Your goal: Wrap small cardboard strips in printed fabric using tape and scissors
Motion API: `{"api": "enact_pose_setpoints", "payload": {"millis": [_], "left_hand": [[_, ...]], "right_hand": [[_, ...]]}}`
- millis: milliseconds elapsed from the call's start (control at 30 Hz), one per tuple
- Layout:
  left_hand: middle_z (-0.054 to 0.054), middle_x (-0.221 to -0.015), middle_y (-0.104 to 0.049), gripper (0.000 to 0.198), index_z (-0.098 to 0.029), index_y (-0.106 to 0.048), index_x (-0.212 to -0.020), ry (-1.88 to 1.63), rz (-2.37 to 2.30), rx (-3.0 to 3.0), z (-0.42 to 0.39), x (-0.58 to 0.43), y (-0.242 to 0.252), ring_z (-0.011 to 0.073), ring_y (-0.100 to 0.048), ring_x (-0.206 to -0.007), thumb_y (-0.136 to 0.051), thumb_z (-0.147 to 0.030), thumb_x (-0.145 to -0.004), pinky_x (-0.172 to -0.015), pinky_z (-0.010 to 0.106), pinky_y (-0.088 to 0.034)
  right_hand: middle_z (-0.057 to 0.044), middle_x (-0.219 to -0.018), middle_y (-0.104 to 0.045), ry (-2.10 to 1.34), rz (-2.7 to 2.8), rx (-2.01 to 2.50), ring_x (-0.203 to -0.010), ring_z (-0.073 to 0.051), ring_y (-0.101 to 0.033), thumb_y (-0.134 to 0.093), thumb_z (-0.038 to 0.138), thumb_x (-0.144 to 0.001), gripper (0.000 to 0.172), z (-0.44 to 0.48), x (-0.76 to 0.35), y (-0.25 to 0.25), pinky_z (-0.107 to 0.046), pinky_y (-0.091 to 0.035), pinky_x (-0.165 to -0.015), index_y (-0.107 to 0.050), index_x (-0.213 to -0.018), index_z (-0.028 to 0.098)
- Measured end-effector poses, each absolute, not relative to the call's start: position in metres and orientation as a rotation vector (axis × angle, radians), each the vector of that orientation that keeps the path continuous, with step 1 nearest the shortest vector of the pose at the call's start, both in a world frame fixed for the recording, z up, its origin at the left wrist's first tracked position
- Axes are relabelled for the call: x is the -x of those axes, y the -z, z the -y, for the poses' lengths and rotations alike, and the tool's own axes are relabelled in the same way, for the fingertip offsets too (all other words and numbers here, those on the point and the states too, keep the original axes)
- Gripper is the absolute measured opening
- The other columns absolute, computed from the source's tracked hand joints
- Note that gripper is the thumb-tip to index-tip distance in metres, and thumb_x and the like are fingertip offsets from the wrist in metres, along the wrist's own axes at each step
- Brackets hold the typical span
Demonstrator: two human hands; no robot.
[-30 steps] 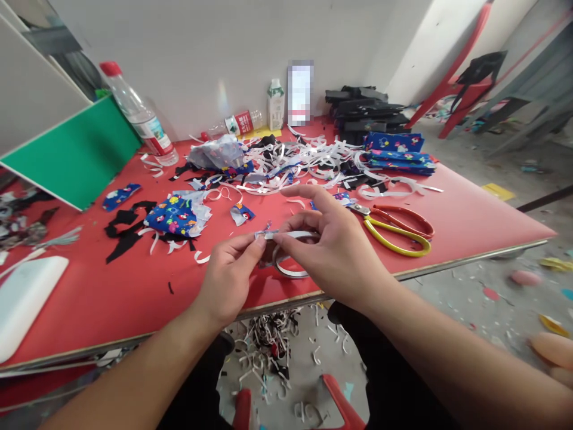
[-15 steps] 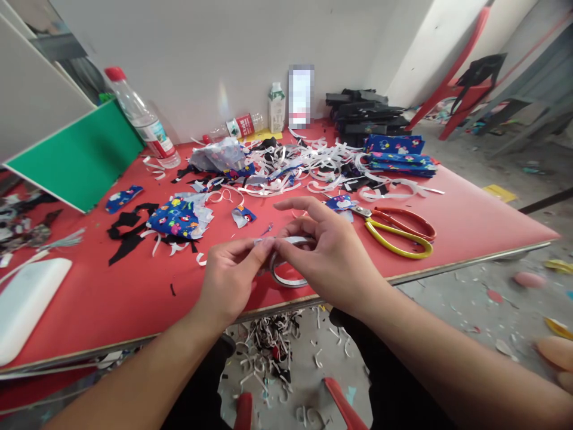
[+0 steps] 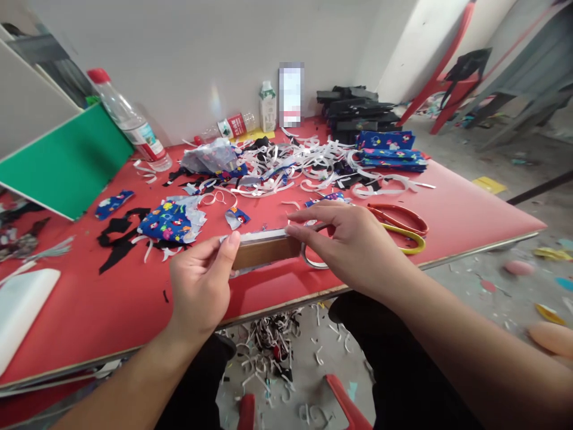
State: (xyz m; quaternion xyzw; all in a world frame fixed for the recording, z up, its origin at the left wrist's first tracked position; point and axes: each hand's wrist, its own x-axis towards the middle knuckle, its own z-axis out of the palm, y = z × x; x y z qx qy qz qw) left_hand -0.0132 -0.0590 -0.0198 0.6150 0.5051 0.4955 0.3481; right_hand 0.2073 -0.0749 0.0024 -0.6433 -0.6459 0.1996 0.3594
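Note:
A brown strip with a pale upper edge [image 3: 264,251] stretches between my hands above the red table [image 3: 111,316]. My left hand [image 3: 203,275] pinches its left end between thumb and fingers. On the right, my right hand [image 3: 338,236] is closed around a coiled band or ring [image 3: 313,261], from which the strip runs out; the fingers partly hide the ring. Red-and-yellow-handled scissors [image 3: 414,239] lie just right of my right hand, their blades hidden. Beyond my left hand lies a folded blue patterned cloth [image 3: 165,221].
White and black scraps [image 3: 313,161] spread across the table's back. Behind them are a small bottle [image 3: 267,107], a phone [image 3: 290,95], stacked black pieces [image 3: 358,110] and folded blue cloths [image 3: 389,152]. A large bottle [image 3: 143,140] and green board [image 3: 67,161] stand left.
My left hand has moved left, away from my right hand, and a length of brown strip now shows between them. The view has shifted slightly to the right.

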Motion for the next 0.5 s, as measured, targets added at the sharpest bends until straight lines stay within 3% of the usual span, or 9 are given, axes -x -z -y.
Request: {"api": "enact_pose_setpoints", "payload": {"millis": [133, 300, 500], "left_hand": [[-0.003, -0.053, -0.041, 0.047, -0.024, -0.055, -0.057, -1.305, -1.306, -1.540, 0.057, 0.014, 0.026, 0.0144, -0.042, -0.053, -0.071, -0.049, -0.094, -0.050, 0.030, -0.039], [0.000, -0.060, -0.060, 0.036, -0.024, -0.071, -0.073, -1.264, -1.253, -1.508, 0.056, 0.015, 0.032, 0.0190, -0.060, -0.062, -0.069, -0.053, -0.095, -0.056, 0.032, -0.050], [0.005, -0.085, -0.078, 0.026, -0.020, -0.075, -0.096, -1.237, -1.200, -1.408, 0.039, 0.025, 0.041, 0.0220, -0.074, -0.079, -0.076, -0.045, -0.093, -0.075, 0.036, -0.063]], "right_hand": [[-0.008, -0.101, -0.083, -0.576, 1.658, 1.603, -0.089, -0.025, -0.074, -0.070, 0.035, -0.096, 0.018, 0.075, -0.206, -0.004, -0.040, -0.052, -0.077, -0.083, -0.096, 0.023], [-0.004, -0.082, -0.080, -0.627, 1.646, 1.626, -0.074, -0.021, -0.069, -0.070, 0.030, -0.095, 0.021, 0.075, -0.205, -0.007, -0.036, -0.046, -0.069, -0.077, -0.077, 0.022], [-0.005, -0.092, -0.080, -0.376, 1.712, 1.690, -0.087, -0.026, -0.066, -0.072, 0.031, -0.096, 0.015, 0.071, -0.214, 0.000, -0.040, -0.044, -0.076, -0.077, -0.084, 0.023]]}}
